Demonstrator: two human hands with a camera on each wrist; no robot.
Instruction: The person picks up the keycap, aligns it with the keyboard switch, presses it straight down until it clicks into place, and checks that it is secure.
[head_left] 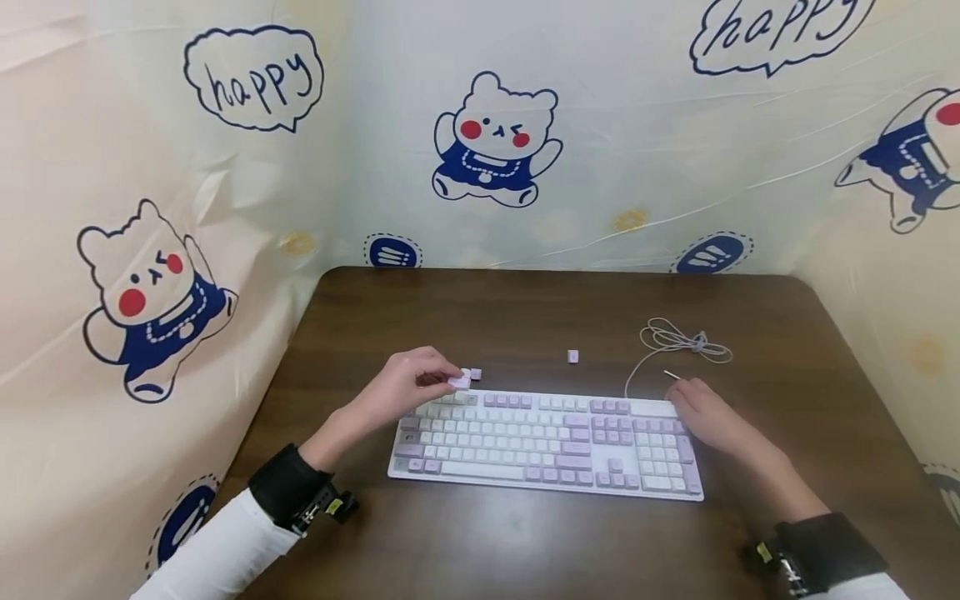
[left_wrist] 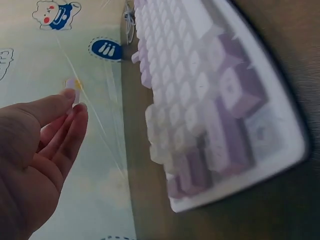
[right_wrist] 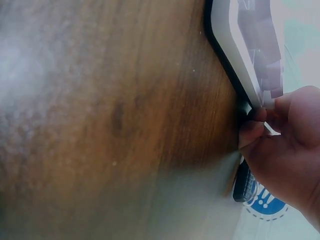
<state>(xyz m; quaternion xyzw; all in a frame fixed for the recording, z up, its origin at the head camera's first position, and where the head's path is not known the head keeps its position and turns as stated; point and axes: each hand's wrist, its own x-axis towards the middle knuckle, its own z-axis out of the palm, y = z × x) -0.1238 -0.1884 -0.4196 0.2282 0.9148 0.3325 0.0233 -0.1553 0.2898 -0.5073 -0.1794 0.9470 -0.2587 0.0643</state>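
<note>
The white and lilac keyboard (head_left: 495, 457) lies on the table. Above its back left part, my left hand (head_left: 408, 383) pinches a small pale keycap (left_wrist: 73, 86) between thumb and fingertips. Another lilac keycap (head_left: 476, 374) sits just behind the keyboard, close to those fingers. By the keyboard's back right corner, my right hand (head_left: 708, 412) grips a slim tool (head_left: 672, 375); its dark, ridged end (right_wrist: 243, 185) sticks out past the fingers in the right wrist view. What kind of tool it is cannot be told. Those fingers are against or very near the keyboard's edge.
A single keycap (head_left: 573, 357) stands on the brown table (head_left: 495, 542) behind the keyboard. To its right lies the coiled white cable (head_left: 675, 342), running to the keyboard's back edge. Printed cloth (head_left: 622, 150) hangs around the table's back and sides.
</note>
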